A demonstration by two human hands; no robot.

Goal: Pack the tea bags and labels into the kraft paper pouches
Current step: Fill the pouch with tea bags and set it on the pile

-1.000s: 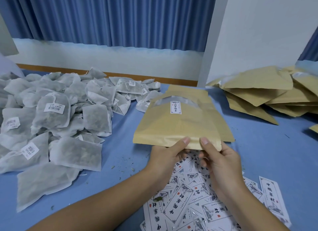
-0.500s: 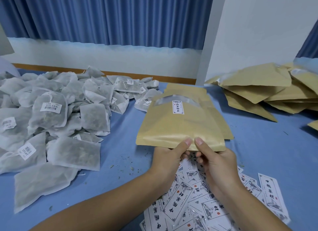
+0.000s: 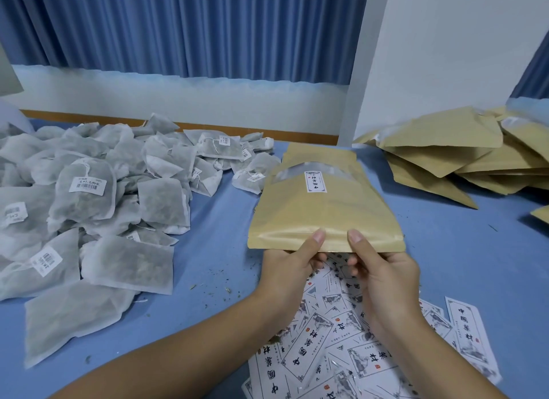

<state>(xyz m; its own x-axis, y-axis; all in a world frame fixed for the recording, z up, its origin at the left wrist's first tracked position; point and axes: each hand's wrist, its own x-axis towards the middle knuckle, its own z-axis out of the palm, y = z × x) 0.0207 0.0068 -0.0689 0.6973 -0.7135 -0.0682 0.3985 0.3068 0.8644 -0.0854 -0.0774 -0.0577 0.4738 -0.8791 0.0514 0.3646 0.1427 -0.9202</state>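
Observation:
A kraft paper pouch [image 3: 320, 211] with a clear window strip and a small white label showing in it is held up in the middle of the view. My left hand [image 3: 292, 265] and my right hand [image 3: 383, 271] both pinch its near edge, thumbs on top. Under my hands lies a spread of white printed labels [image 3: 326, 348]. A large heap of grey-white tea bags [image 3: 98, 196] covers the left of the blue table. More kraft pouches [image 3: 457, 158] are piled at the back right, and some lie behind the held one.
The blue table surface [image 3: 219, 250] carries loose tea crumbs between the tea bags and the labels. A white wall corner [image 3: 416, 71] rises behind the pouch pile. Blue curtains [image 3: 178, 27] hang along the back.
My two thumbs have moved apart along the pouch's near edge. The pouch sits a little flatter and squarer to me than before.

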